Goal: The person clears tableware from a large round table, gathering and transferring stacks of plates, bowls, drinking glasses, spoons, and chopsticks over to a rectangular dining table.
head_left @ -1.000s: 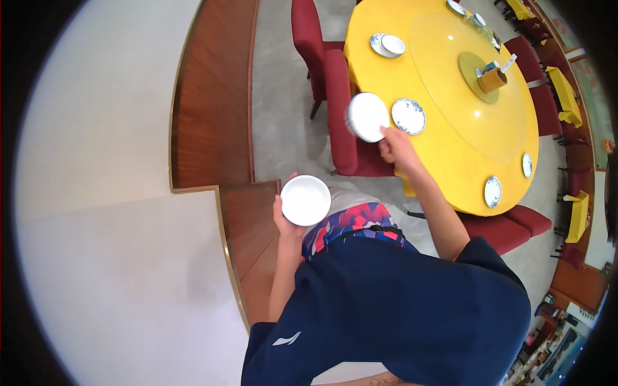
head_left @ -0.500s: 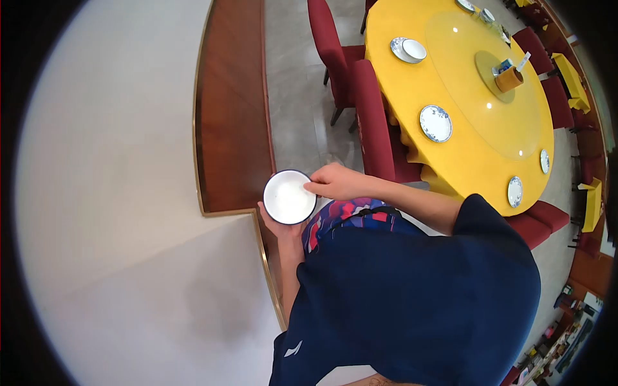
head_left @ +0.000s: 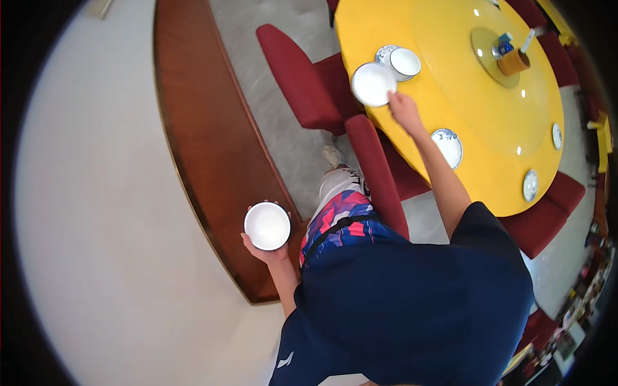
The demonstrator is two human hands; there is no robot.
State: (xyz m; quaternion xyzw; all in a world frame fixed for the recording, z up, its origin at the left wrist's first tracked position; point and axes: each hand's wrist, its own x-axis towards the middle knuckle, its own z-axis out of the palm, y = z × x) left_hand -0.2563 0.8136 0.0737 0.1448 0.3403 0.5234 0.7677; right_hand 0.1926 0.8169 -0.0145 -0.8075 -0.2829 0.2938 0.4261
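Note:
In my left hand [head_left: 262,253] rests a white bowl [head_left: 268,226] with a dark rim, upright, its fingers wrapped around the underside. Whether more bowls are stacked beneath it I cannot tell. My right hand [head_left: 405,110] pinches the edge of another white bowl [head_left: 373,85] and holds it out at the near edge of the yellow round table. Just beyond that one, a white bowl [head_left: 405,62] sits on a blue-patterned plate [head_left: 384,54]. A second patterned plate [head_left: 449,149] lies on the cloth below my right forearm.
The yellow tablecloth [head_left: 367,26] carries a glass turntable with a wooden holder [head_left: 514,63]. Further plates [head_left: 530,185] lie along the far side. Dark red chairs [head_left: 375,174] stand close against the table. On my left runs a brown wooden ledge [head_left: 199,109] beside a pale wall.
My right hand has left the bowl in my left hand and swung out over the table with a bowl in its grip. My view has shifted forward, and the left hand still holds a bowl.

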